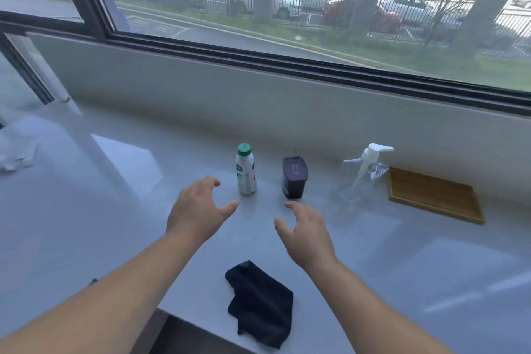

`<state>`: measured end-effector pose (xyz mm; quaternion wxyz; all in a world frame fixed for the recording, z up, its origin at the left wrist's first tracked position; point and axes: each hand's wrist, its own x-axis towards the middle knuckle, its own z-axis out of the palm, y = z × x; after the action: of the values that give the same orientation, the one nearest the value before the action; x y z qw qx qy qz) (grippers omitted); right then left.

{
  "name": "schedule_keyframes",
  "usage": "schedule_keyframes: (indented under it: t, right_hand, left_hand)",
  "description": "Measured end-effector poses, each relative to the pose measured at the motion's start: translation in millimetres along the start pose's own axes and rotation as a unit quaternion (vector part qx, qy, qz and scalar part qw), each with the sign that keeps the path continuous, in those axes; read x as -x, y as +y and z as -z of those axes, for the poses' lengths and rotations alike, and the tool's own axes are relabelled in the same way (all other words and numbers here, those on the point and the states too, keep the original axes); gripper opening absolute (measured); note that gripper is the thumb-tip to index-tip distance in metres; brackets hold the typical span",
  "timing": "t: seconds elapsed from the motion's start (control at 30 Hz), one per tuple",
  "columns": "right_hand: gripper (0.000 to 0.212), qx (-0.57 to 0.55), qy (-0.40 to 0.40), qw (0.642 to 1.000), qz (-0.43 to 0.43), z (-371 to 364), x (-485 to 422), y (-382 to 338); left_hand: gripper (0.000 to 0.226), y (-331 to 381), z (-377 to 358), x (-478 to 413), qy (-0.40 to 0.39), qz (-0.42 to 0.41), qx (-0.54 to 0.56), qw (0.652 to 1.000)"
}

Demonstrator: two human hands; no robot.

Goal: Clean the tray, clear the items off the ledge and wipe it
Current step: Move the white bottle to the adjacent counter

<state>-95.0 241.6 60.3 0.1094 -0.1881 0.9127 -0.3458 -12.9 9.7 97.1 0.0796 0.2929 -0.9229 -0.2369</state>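
Note:
A white bottle with a green cap (246,173) stands on the pale ledge (120,210). A dark lidded container (294,177) stands just right of it. Further right is a clear spray bottle with a white trigger head (367,165), and beside that lies an empty wooden tray (434,195). A dark cloth (260,304) lies crumpled near the ledge's front edge. My left hand (195,210) hovers open just left of the white bottle, not touching it. My right hand (306,231) hovers open just in front of the dark container, holding nothing.
A low wall and a dark window frame (287,63) run along the back of the ledge. A crumpled clear wrapper (17,158) lies at the far left. The ledge's front edge drops off beside the cloth.

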Motion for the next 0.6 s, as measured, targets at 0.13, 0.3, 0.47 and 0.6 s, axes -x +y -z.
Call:
schedule_keyframes:
  t: [0.13,0.3,0.47,0.6]
  right_hand:
    - [0.053,-0.025,-0.01,1.0,-0.013,-20,-34,-11]
    - [0.052,-0.09,-0.037,0.994,-0.052,-54,-94,-11]
    - [0.05,-0.207,-0.079,0.963,-0.157,-83,-148,-4]
    - [0.042,-0.34,-0.106,0.896,-0.267,-100,-185,1]
  left_hand:
    - [0.07,-2,-2,-29,-0.006,0.018,0.001,1.0]
    - [0.072,1,-21,-81,-0.024,0.033,-0.011,0.999]
    - [0.077,8,-54,-134,-0.069,0.07,0.011,0.995]
    - [0.075,14,-79,-163,-0.104,0.1,0.061,0.988]
